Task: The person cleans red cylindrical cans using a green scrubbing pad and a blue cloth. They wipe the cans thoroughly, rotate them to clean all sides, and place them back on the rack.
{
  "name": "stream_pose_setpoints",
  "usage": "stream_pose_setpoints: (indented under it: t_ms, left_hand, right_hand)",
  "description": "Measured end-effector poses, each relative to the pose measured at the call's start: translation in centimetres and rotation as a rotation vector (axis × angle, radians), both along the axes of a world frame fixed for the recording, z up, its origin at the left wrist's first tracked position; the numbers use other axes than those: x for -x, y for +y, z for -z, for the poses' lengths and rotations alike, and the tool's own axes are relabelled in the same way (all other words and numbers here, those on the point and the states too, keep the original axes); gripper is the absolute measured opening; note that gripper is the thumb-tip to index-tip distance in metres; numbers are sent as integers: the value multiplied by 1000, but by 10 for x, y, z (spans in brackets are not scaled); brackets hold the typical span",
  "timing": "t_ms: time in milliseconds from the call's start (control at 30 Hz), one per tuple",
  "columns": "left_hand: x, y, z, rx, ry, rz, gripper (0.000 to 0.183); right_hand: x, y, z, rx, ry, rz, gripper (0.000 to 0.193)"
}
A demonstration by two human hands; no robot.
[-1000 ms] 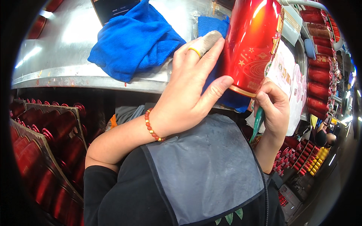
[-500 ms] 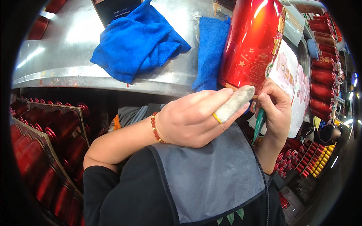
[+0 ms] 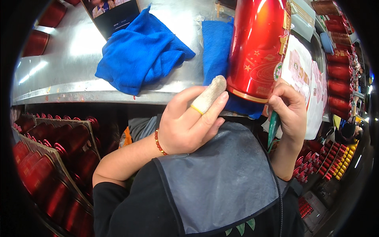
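Observation:
A glossy red cylinder (image 3: pixel 254 51) with gold stars, rings and a gold-coloured bottom rim lies on a blue cloth (image 3: pixel 216 43) at the table's near edge. My left hand (image 3: pixel 191 118) is off the cylinder, just left of its lower end. Its fingers are stretched out and hold nothing, and one wears a whitish cloth finger sleeve (image 3: pixel 210 94) with a yellow edge. My right hand (image 3: pixel 290 108) is closed, its thumb and forefinger pinched beside the cylinder's lower right corner. Out of that hand a green tapered tool (image 3: pixel 273 128) points downward; its other end is hidden by the fingers.
A crumpled blue cloth (image 3: pixel 144 55) lies on the metal table (image 3: pixel 59 83), with a lit screen (image 3: pixel 114 17) behind it. White printed sheets (image 3: pixel 304 75) spread right of the cylinder. Racks of red cylinders stand at lower left (image 3: pixel 51 173) and along the right (image 3: pixel 338 71).
My left hand has drawn away from the cylinder's lower end, down and to the left. The right hand stays beside the rim with the green tool. The view has shifted slightly.

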State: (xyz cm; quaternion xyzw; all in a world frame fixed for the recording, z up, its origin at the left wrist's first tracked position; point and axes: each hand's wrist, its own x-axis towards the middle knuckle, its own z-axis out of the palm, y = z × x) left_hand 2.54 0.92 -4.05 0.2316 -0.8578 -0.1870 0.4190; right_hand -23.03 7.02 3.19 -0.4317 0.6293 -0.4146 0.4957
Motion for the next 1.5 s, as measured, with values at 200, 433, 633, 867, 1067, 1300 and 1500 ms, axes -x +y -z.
stream_pose_setpoints:
  t_ms: [200,433,633,867,1067,1300,1500]
  left_hand:
    - [15,-8,-3,247,64,132,39]
    - [40,-15,-23,333,-14,133,37]
    - [52,-36,-23,152,-83,-80,77]
    - [31,-30,-14,-261,-72,-43,80]
    - [23,-34,-8,-346,-111,9,84]
    - [31,-37,-20,-258,-56,21,96]
    - [32,-39,-21,-244,-60,39,94]
  right_hand:
    - [-4,-1,1,15,-11,-2,13]
    - [-5,-1,9,74,36,6,13]
    - [1,3,4,27,44,-38,11]
    - [0,4,4,64,24,42,16]
    - [0,5,4,60,-21,10,16]
    - [-2,12,-27,74,-121,3,12]
    - [1,13,-29,77,-115,28,11]
